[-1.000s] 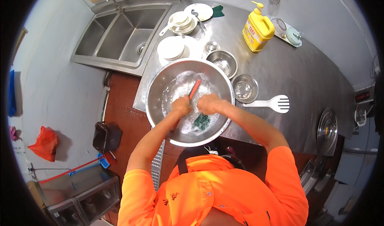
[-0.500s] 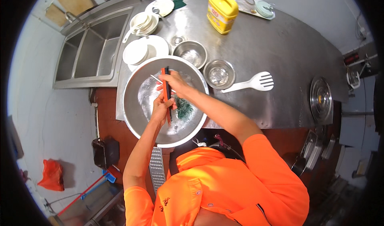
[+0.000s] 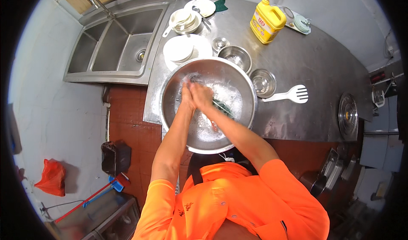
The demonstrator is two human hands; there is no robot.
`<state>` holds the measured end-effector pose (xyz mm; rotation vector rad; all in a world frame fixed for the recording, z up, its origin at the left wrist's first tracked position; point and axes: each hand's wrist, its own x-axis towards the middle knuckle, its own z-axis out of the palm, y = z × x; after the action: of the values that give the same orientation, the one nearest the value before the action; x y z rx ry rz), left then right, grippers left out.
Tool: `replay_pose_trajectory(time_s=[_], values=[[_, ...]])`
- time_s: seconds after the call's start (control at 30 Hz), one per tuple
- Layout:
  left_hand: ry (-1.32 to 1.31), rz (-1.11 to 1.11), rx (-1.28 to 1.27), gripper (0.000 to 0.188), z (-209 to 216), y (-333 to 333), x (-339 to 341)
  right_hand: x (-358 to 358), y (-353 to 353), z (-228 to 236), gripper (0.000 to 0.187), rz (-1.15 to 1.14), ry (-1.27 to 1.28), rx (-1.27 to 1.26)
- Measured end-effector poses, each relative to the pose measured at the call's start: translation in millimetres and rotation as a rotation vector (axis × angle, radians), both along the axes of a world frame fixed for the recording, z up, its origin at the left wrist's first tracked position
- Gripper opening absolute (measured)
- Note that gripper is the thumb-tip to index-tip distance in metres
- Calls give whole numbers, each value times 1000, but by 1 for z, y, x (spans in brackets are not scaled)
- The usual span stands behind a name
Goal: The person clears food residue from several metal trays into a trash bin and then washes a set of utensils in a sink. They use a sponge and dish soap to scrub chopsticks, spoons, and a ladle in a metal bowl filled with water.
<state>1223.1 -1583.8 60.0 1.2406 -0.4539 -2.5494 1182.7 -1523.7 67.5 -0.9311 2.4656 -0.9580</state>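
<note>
My left hand (image 3: 187, 95) and my right hand (image 3: 200, 96) are pressed together, fingers closed, over the left part of a large steel basin (image 3: 167, 108). Motion smears the fingertips, and a greyish shine shows beyond them. Anything held between the palms is hidden. Sudsy water covers the basin's bottom. A dark green scouring pad (image 3: 222, 106) lies in the suds just right of my right hand, with a thin white stick beside it. Part of a reddish-orange strip (image 3: 213, 125) shows near my right forearm.
Beyond the basin stand white plates (image 3: 203, 47), stacked bowls (image 3: 188, 24) and steel bowls (image 3: 235, 58). To the right lie a white slotted turner (image 3: 293, 94) and a round steel lid (image 3: 348, 116). A yellow pump jug (image 3: 267, 22) stands behind; a double sink (image 3: 117, 42) is at left.
The orange and black bar-like thing has left my hands' upright grip. My hands have come together, further toward the basin's left side. The whole view has shifted, moving the table rightward.
</note>
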Motion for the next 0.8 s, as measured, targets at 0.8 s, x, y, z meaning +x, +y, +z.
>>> replay_pose_trajectory(time_s=[0.8], values=[[44, -104, 110, 71, 17, 7, 7, -11, 18, -10, 23, 28, 168, -151]])
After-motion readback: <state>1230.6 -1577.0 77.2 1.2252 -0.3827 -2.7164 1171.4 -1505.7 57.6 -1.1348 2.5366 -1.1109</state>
